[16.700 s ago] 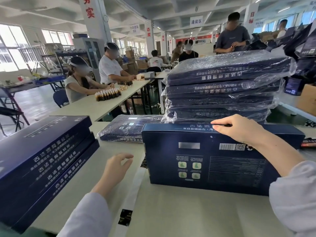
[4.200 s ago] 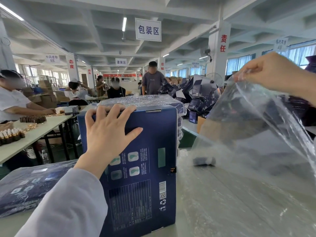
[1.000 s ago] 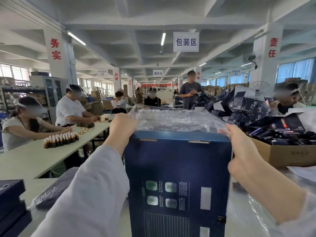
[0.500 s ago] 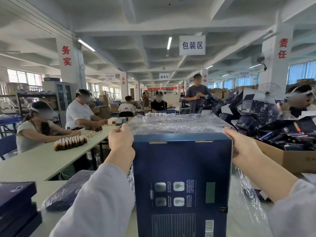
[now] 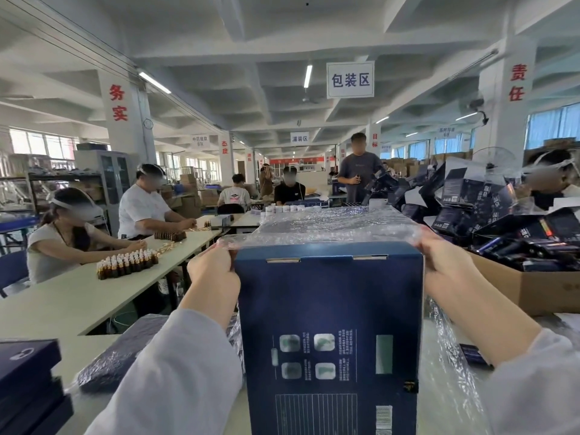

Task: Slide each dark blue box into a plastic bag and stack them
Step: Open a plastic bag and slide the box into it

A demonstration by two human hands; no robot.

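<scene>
My right hand (image 5: 445, 262), which earlier held the plastic bag (image 5: 266, 240) aloft to the right of the dark blue box (image 5: 329, 324), now pinches the bag's edge at the box's top right corner. My left hand (image 5: 213, 271) pinches it at the top left. The box stands on end on the counter (image 5: 84, 350).

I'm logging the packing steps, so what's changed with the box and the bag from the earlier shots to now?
The dark blue box, earlier lying on its long edge, now stands on end. The right hand picked up the plastic bag; the left hand left the box top, and both now grip the bag's mouth at the box's top corners. The unbagged boxes at left stayed put.
</scene>
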